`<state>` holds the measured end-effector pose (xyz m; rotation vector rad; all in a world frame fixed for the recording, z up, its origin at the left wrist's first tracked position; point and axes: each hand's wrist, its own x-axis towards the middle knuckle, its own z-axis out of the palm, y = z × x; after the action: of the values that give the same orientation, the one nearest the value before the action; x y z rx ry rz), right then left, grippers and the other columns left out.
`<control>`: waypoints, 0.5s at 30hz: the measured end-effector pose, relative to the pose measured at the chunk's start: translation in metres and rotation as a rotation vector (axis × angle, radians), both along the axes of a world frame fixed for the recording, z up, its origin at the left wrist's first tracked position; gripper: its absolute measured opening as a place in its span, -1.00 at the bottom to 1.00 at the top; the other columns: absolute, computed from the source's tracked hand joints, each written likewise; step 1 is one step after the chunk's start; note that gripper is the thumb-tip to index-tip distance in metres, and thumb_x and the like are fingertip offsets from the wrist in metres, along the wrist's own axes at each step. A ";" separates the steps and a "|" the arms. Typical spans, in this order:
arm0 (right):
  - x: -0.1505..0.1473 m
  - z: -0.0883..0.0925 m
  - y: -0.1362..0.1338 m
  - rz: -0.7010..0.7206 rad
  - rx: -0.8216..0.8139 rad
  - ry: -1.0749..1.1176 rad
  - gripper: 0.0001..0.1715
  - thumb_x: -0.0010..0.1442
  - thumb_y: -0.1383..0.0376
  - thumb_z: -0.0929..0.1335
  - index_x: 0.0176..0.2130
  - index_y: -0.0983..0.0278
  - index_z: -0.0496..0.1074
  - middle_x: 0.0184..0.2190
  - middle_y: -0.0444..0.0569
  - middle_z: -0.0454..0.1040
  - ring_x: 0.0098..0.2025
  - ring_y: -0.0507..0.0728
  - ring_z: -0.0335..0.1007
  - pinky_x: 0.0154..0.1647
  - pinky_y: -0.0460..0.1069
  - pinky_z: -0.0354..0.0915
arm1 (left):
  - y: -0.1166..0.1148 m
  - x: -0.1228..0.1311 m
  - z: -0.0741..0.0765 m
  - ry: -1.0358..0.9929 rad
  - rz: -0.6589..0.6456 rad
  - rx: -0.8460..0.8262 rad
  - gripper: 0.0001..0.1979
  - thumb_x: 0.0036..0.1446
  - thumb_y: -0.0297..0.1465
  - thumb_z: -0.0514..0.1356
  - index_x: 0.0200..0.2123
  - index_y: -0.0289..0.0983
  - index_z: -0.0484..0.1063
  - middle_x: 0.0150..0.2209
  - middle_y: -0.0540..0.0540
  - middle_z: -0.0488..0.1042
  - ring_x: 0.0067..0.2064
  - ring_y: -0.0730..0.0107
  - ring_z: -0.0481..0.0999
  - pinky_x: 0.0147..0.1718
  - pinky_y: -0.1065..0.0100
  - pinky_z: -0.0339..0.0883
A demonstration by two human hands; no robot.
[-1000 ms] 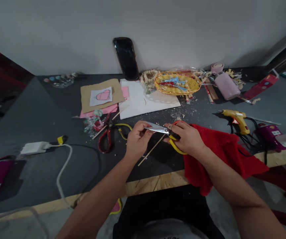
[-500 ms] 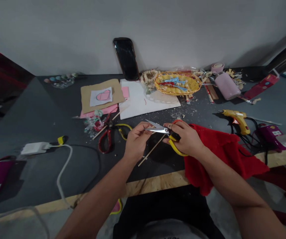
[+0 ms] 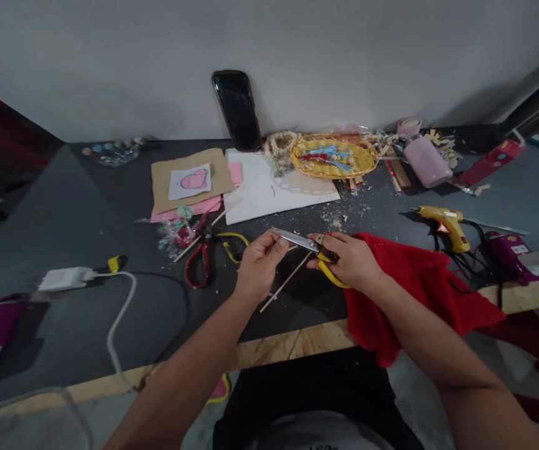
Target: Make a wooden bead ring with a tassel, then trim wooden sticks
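Observation:
My right hand (image 3: pixel 347 257) is wrapped round the yellow handle of the scissors (image 3: pixel 300 240). The blades point left and lie together, their tips at the fingers of my left hand (image 3: pixel 260 259). That hand is pinched; what it holds, if anything, is too small to make out. Below the scissors a thin wooden stick (image 3: pixel 284 283) lies slanted on the dark table (image 3: pixel 157 337). A red cloth (image 3: pixel 405 287) is spread under and beside my right wrist. Red-handled pliers (image 3: pixel 198 265) lie left of my left hand.
A yellow basket (image 3: pixel 297 167), a white board (image 3: pixel 246 194), brown card (image 3: pixel 161 181) and a leaning phone (image 3: pixel 239 112) stand or lie along the back. To the right are a yellow glue gun (image 3: pixel 448 225) and a pink bottle (image 3: pixel 428 162). A white charger (image 3: pixel 66 279) is left.
The scissor blades have closed from open, and the fingers of my right hand have drawn together on the handles. My left hand stays in nearly the same place.

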<state>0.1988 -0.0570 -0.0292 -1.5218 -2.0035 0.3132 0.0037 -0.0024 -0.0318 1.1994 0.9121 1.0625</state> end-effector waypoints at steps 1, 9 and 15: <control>0.001 0.000 0.001 -0.020 0.010 0.033 -0.51 0.18 0.02 0.42 0.03 0.19 0.48 -0.09 0.02 0.58 -0.15 0.14 0.52 -0.15 -0.03 0.44 | 0.002 -0.002 0.001 0.064 0.005 0.043 -0.76 0.09 -0.18 0.29 -0.40 -0.26 0.50 -0.41 0.00 0.43 -0.39 0.46 0.35 -0.32 0.41 0.27; 0.011 0.001 0.009 -0.165 0.068 0.249 -0.46 0.16 -0.08 0.38 -0.06 0.26 0.50 -0.15 0.06 0.57 -0.26 0.14 0.48 -0.25 -0.01 0.41 | 0.020 -0.010 -0.002 0.929 0.046 0.559 -0.91 0.10 -0.38 0.23 -0.35 -0.19 0.56 -0.28 -0.10 0.55 -0.15 0.17 0.45 -0.05 0.16 0.27; 0.010 -0.002 0.010 -0.134 0.028 0.263 -0.42 0.17 -0.07 0.37 -0.01 0.28 0.48 -0.18 0.07 0.57 -0.30 0.12 0.46 -0.25 -0.01 0.42 | 0.026 -0.001 -0.007 1.203 -0.048 0.660 -0.82 0.17 -0.36 0.17 -0.28 -0.19 0.59 -0.25 -0.14 0.56 -0.16 0.10 0.40 -0.11 0.13 0.23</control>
<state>0.2092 -0.0465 -0.0313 -1.5042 -1.6871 0.4056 0.0027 0.0232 -0.0390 2.5074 1.4456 0.5140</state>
